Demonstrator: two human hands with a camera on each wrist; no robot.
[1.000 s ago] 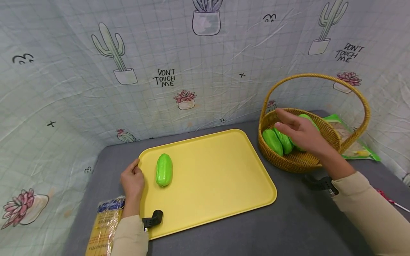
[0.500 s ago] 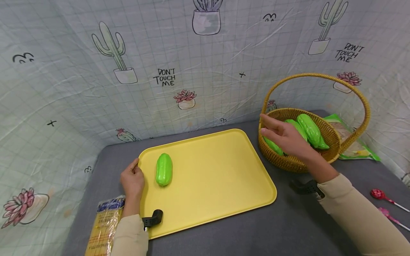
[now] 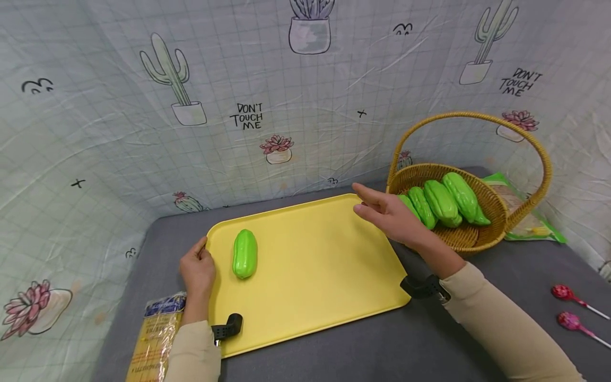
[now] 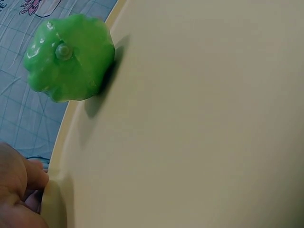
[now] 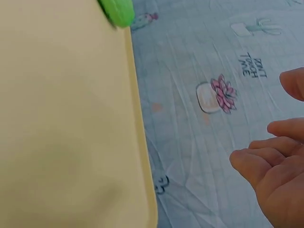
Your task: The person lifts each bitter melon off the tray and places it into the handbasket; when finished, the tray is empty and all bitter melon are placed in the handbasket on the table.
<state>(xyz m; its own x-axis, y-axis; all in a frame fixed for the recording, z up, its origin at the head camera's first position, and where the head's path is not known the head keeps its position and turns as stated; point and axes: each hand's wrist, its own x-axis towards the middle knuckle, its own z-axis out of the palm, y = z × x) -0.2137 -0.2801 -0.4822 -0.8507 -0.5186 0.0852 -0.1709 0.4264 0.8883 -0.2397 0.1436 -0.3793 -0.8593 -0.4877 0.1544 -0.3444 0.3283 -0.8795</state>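
My left hand grips the left rim of a yellow tray; in the left wrist view its fingers bend at the rim. Lying lengthwise near that side of the tray is a shiny green, ribbed, cucumber-like vegetable, its nubbed end facing the left wrist camera. Over the tray's far right corner hovers my right hand, holding nothing, its fingers loosely extended and apart. Beside it stands a wicker basket with several similar green vegetables, the leftmost partly hidden by the hand.
A spaghetti pack lies by my left forearm. Behind the basket is a green-edged bag. Two lollipops, one red and one pink, lie at the right. The basket's tall handle arches up; a patterned cloth hangs behind.
My right hand has moved left from above the basket to over the tray's right side, uncovering the vegetables in the basket and the lollipops. The left hand has stayed at the rim.
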